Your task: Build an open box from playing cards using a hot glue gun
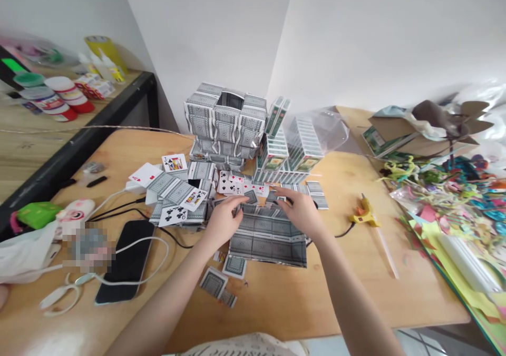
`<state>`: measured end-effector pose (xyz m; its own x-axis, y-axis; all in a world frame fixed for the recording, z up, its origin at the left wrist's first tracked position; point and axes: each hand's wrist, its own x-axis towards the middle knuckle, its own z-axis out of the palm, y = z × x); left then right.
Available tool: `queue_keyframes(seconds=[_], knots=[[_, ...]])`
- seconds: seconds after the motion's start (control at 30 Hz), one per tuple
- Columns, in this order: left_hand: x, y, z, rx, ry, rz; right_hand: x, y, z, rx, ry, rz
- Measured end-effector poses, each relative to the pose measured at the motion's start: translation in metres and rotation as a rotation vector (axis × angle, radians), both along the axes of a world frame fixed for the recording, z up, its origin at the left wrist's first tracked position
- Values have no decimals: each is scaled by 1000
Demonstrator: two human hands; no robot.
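My left hand [226, 218] is curled at the left end of an open tray-like box [269, 240] built from grey-backed playing cards. A small grey-backed playing card [250, 197] shows at its fingertips. Opposite it, my right hand [302, 208] bends over the box's far side, its fingers closed around another small grey-backed playing card [272, 198]. Face-up cards [231, 182] lie just behind the hands. To the left is a loose heap of cards [174, 190], some face up. A tall structure made of folded cards [225, 116] stands at the back.
Stacked card packs [276, 156] stand behind my right hand. A yellow glue gun [364, 213] with a glue stick lies at right. At left are a black phone [125, 261] and white cable. Colourful craft scraps [466, 187] cover the right side; loose cards [214, 282] lie in front.
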<state>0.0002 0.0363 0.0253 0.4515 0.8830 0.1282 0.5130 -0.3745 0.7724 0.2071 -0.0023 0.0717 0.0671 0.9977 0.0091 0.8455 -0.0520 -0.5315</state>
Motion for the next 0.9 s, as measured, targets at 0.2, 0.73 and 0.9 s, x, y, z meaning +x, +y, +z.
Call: queue_keyframes(seconds=[0.2,0.73,0.9], knots=[[13,10,18,149,378,-187,22,-18,-18,42,102,-138],[25,12,27,255,663,-255,26,4,-35,69,171,-358],[26,12,28,234,668,-257,37,33,-30,-173,-19,-361]])
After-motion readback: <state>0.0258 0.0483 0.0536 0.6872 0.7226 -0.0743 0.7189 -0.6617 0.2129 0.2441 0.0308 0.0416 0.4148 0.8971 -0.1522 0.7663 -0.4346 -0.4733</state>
